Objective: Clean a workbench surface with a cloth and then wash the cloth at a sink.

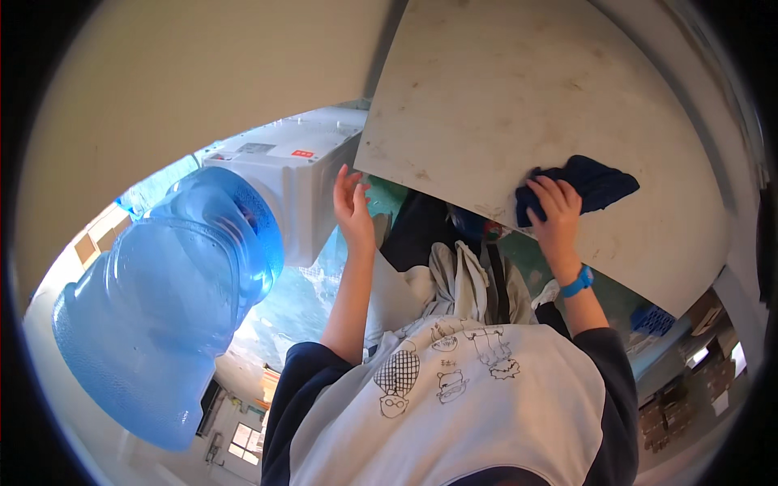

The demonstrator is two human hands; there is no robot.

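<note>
My right hand (556,212) presses a dark navy cloth (598,185) against the pale tabletop (519,89), near its front edge. The fingers curl over the cloth's left end, and the rest of it spreads out crumpled to the right. A blue band circles that wrist. My left hand (353,207) is raised beside the table's left corner, fingers apart, holding nothing. Close to its left stands a white water dispenser (312,174) with a large blue water bottle (162,283) on top. Brownish stains and specks mark the tabletop.
A beige wall or panel (186,73) rises at the far left, behind the dispenser. Below the table edge lie a green floor (519,251) and a dark item (417,231). A blue basket (651,321) and stacked brown goods (668,417) are at the lower right.
</note>
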